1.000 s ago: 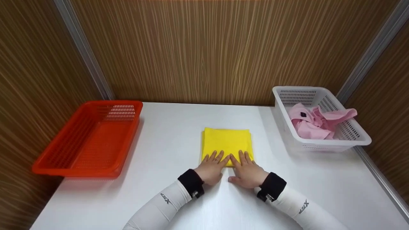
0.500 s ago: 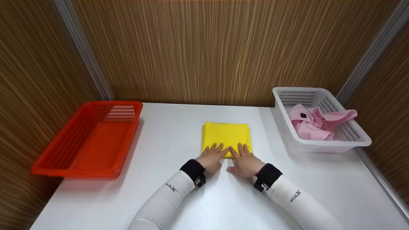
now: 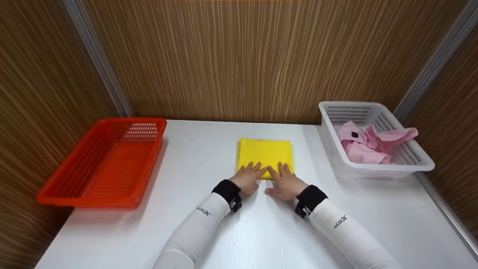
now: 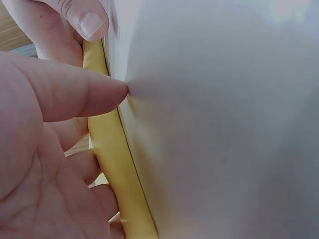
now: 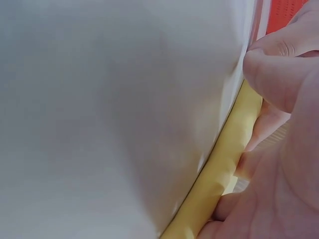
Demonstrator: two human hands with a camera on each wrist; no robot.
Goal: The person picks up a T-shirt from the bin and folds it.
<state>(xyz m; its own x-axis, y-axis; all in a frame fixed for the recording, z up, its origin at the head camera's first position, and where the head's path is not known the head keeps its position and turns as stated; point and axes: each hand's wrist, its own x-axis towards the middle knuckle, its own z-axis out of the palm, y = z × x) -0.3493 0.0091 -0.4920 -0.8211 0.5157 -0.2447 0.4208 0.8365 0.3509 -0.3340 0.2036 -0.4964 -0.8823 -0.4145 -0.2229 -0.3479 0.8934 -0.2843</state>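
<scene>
A folded yellow cloth [image 3: 265, 152] lies as a neat square on the white table. My left hand [image 3: 246, 180] rests on its near left part with the fingers spread and straight. On the near right part rests my right hand [image 3: 286, 185], spread the same way. The two index fingertips almost meet at the middle of the near edge. In both wrist views the cloth's thick folded edge [image 4: 117, 154] shows beneath the fingers. Each thumb, such as the right thumb [image 5: 271, 79], touches or nearly touches the tabletop in front of that edge.
At the left stands a red perforated basket [image 3: 149, 179] with nothing visible in it. A white basket [image 3: 332, 142] at the back right holds a crumpled pink garment [image 3: 368, 149], part of it over the rim. Wood-grain panels [image 3: 231, 59] enclose the table [image 3: 254, 239] behind and on both sides.
Both hands and the yellow cloth beneath them have slid forward, away from the body, toward the back panel. The cloth keeps its folded square shape; the baskets stay put.
</scene>
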